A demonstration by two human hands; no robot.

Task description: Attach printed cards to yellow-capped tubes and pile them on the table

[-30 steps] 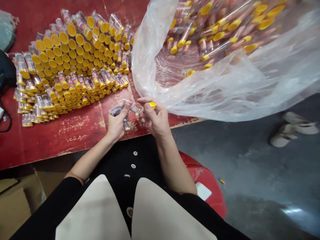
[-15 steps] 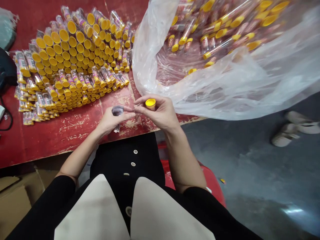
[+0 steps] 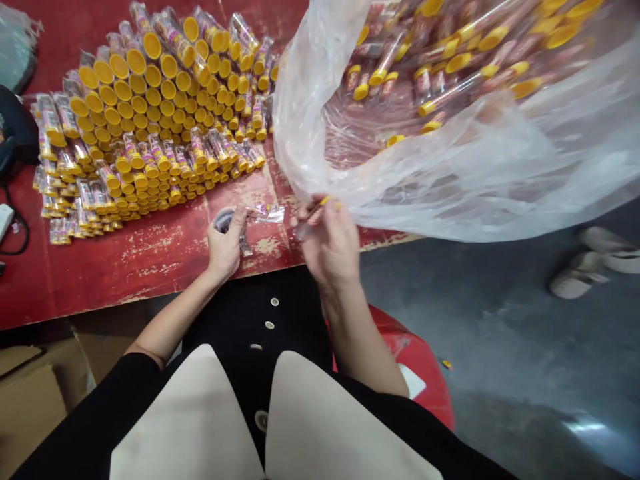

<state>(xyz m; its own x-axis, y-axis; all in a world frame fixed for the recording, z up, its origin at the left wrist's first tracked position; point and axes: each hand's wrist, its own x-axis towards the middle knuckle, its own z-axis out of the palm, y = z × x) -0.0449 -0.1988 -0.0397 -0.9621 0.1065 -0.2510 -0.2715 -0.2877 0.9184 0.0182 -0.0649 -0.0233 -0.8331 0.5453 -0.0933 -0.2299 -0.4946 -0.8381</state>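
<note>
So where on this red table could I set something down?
The largest free patch is the worn red board at front left, bordered by the pile of yellow-capped tubes, the left hand and the table's near edge. A smaller one lies between that hand and the right hand. The back is crowded with tubes and the clear plastic bag.

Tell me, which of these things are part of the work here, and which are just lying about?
Part of the work:
left hand holding a tube
right hand pinching a slim yellow-tipped piece
yellow-capped tubes stacked on the table
clear plastic bag of more tubes

Just lying about:
black cable
cardboard box
white shoes
</note>
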